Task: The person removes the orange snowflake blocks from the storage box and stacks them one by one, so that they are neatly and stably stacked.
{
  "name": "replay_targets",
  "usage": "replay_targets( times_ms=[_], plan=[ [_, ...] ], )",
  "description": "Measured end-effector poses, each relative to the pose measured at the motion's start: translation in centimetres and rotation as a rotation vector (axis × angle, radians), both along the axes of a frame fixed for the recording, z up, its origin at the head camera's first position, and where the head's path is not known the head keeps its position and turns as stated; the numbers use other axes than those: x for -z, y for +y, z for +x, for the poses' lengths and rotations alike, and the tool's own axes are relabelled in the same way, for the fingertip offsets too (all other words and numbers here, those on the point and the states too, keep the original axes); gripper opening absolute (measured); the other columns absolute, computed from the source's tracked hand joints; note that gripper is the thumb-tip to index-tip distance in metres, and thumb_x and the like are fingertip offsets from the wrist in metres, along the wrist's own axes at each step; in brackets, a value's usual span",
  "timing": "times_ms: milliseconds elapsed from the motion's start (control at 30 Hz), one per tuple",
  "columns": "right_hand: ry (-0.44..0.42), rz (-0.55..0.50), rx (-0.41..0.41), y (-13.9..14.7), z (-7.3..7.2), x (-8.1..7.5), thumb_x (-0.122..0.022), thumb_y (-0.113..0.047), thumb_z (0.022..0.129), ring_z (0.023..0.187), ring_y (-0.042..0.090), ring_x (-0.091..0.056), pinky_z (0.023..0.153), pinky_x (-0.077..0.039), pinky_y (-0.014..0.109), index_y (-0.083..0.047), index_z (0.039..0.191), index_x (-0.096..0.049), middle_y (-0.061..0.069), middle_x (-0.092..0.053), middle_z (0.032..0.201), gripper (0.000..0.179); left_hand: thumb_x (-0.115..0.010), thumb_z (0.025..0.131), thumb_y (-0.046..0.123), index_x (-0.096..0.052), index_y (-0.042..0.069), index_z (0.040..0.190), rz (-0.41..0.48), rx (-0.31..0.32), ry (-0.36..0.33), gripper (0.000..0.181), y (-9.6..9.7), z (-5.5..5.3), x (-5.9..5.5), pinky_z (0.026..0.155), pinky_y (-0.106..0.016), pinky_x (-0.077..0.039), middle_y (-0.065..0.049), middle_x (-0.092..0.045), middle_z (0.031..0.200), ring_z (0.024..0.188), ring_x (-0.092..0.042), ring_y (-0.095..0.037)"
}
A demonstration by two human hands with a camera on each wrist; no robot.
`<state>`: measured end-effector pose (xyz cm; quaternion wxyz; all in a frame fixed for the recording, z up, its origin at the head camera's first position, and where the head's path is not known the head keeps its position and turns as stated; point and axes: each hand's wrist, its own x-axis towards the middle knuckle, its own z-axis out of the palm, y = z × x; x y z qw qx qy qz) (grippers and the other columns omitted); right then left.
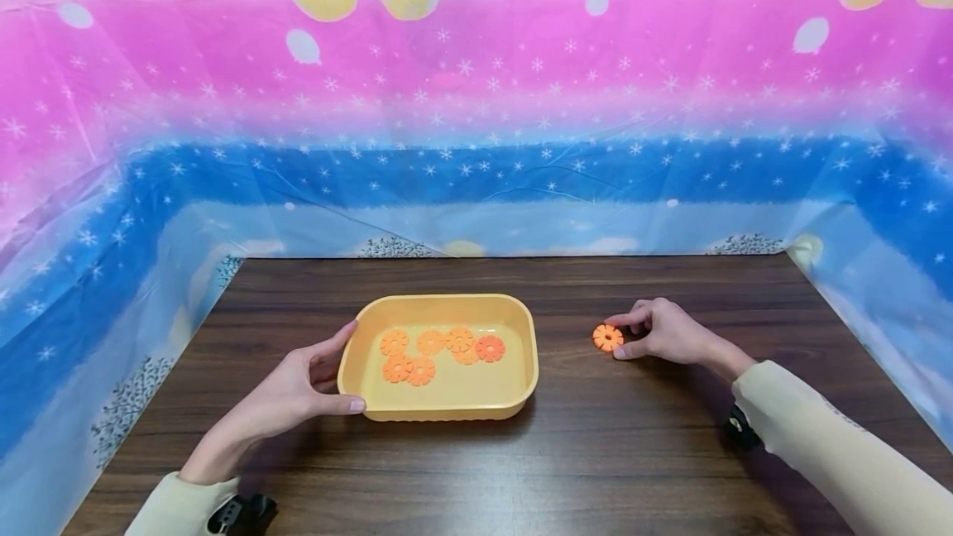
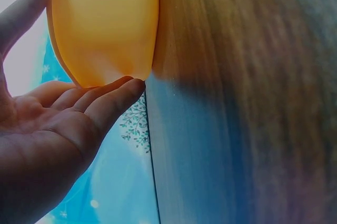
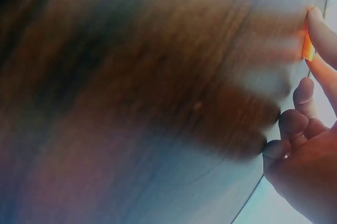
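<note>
A yellow plastic tray (image 1: pixel 439 413) with rounded corners sits left of the table's middle. My left hand (image 1: pixel 286 391) holds its left end, thumb on the near corner of the rim and fingers along the side; the left wrist view shows the fingertips against the tray's outer wall (image 2: pixel 105 19). Several orange notched, flower-shaped discs (image 1: pixel 395 342) lie inside, some overlapping, and one disc (image 1: pixel 489 348) looks redder. Right of the tray, my right hand (image 1: pixel 666 333) pinches another orange flower-shaped disc (image 1: pixel 598 338) between thumb and index finger, at the tabletop. Its edge (image 3: pixel 308 48) shows in the right wrist view.
The dark wood-grain table (image 1: pixel 596 470) bears both the tray and the hands. A pink and blue printed cloth (image 1: pixel 476 172) hangs behind the table and along both sides.
</note>
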<state>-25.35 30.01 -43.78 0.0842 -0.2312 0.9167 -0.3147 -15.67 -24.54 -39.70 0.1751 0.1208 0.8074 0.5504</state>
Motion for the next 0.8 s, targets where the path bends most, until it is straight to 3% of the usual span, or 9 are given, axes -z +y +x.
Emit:
replay_targets(
  times_ms=[800],
  plan=[
    [0.019, -0.022, -0.016, 0.11, 0.56, -0.48, -0.089, -0.027, 0.085, 0.082, 0.020, -0.047, 0.067, -0.036, 0.029, -0.008, 0.132, -0.074, 0.003, -0.058, 0.087, 0.053, -0.088, 0.085, 0.014, -0.014, 0.008, 0.168, -0.009, 0.002, 0.009, 0.110, -0.02, -0.10, 0.12, 0.099, -0.035, -0.056, -0.026, -0.021, 0.169, 0.144, -0.043, -0.045]
  ],
)
